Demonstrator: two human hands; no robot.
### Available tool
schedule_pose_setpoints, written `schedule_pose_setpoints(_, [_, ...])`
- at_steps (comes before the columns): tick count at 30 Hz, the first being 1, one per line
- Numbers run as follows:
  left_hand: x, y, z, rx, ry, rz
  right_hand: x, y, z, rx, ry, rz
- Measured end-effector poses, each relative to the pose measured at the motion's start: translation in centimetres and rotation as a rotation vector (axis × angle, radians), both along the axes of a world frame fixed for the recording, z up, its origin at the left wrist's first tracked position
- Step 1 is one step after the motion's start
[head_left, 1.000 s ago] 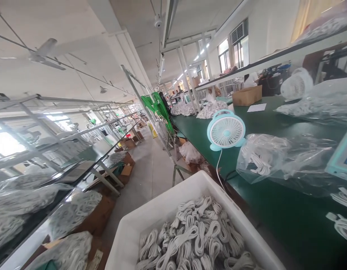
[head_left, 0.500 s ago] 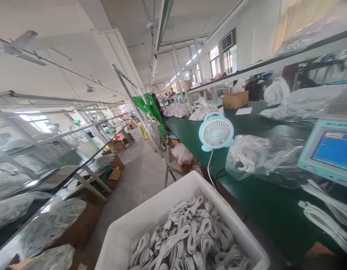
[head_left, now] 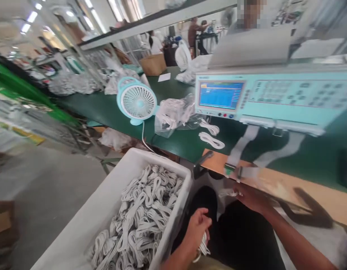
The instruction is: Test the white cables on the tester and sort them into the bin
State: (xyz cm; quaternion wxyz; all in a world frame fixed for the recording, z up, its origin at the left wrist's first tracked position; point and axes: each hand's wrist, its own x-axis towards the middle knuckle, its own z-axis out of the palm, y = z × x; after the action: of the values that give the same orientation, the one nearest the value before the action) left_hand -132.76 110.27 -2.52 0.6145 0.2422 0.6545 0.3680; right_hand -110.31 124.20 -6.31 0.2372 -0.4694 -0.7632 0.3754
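Note:
My left hand (head_left: pixel 196 229), above my lap to the right of the white bin, is closed around a looped white cable (head_left: pixel 203 245). My right hand (head_left: pixel 250 197) is closed at the front edge of the workbench, below a clamped wooden board (head_left: pixel 277 183). Between its fingers is a whitish cable end (head_left: pixel 231 192), smeared by motion. The white bin (head_left: pixel 86 204) is filled with many bundled grey-white cables (head_left: pixel 142 210). On the bench, two coiled white cables (head_left: pixel 211 139) lie in front of a turquoise tester with a blue screen (head_left: pixel 221 95).
Grey ribbon cables (head_left: pixel 243 146) run from the tester to connectors on the board. A black clamp (head_left: pixel 201 164) grips the board's left end. A turquoise fan (head_left: pixel 139 103) and a clear bag of cables (head_left: pixel 173 114) stand on the green bench (head_left: pixel 187 148). Other people are at the back.
My view has swung right and down. Both my hands, the tester's full front and the wooden board have come into sight. The bin now appears further left.

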Motion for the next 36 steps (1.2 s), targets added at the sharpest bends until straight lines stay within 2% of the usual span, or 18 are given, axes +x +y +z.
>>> schedule_pose_setpoints(2, [0.7,0.4,0.6,0.036,0.033,-0.064,1.9,-3.3,0.6,-0.116,0.153,-0.036])
schedule_pose_setpoints(5, [1.4,1.2,1.9,0.109,0.062,-0.220,3.5,-7.9,2.8,-0.236,0.456,-0.140])
schedule_pose_setpoints(9, [1.8,1.9,3.7,0.218,-0.017,-0.478,4.0,-12.4,5.1,-0.336,0.636,-0.226])
schedule_pose_setpoints(12, [1.6,2.2,5.4,0.364,-0.004,-0.695,3.7,-13.7,5.1,-0.520,0.812,-0.237])
schedule_pose_setpoints(14, [1.6,2.2,6.5,0.481,0.064,-0.787,3.1,-13.9,4.8,-0.643,0.934,-0.230])
schedule_pose_setpoints(16, [1.7,2.0,7.2,0.552,0.131,-0.800,2.3,-13.8,4.5,-0.734,1.012,-0.236])
schedule_pose_setpoints(18, [2.0,1.7,7.6,0.568,0.163,-0.753,1.5,-13.5,4.4,-0.753,0.983,-0.260])
schedule_pose_setpoints(20, [2.2,1.4,7.8,0.544,0.176,-0.720,0.7,-13.1,4.1,-0.714,0.867,-0.272])
schedule_pose_setpoints(23, [2.3,1.2,8.1,0.517,0.265,-0.768,-0.2,-12.4,3.2,-0.614,0.704,-0.294])
schedule_pose_setpoints(25, [2.2,1.3,8.2,0.567,0.346,-0.812,-0.6,-12.1,2.7,-0.555,0.625,-0.290])
schedule_pose_setpoints(27, [2.1,1.5,8.1,0.625,0.371,-0.802,-1.0,-12.1,2.6,-0.483,0.548,-0.269])
schedule_pose_setpoints(29, [2.1,1.9,7.6,0.604,0.354,-0.717,-1.6,-12.4,3.0,-0.290,0.436,-0.306])
schedule_pose_setpoints(31, [2.2,2.1,7.0,0.524,0.328,-0.606,-2.1,-12.9,3.8,0.022,0.298,-0.343])
schedule_pose_setpoints(33, [2.4,2.3,6.4,0.454,0.297,-0.542,-2.6,-13.3,4.7,0.296,0.219,-0.242])
schedule_pose_setpoints(36, [2.4,2.6,5.8,0.378,0.235,-0.503,-2.8,-13.5,5.7,0.427,0.234,0.028])
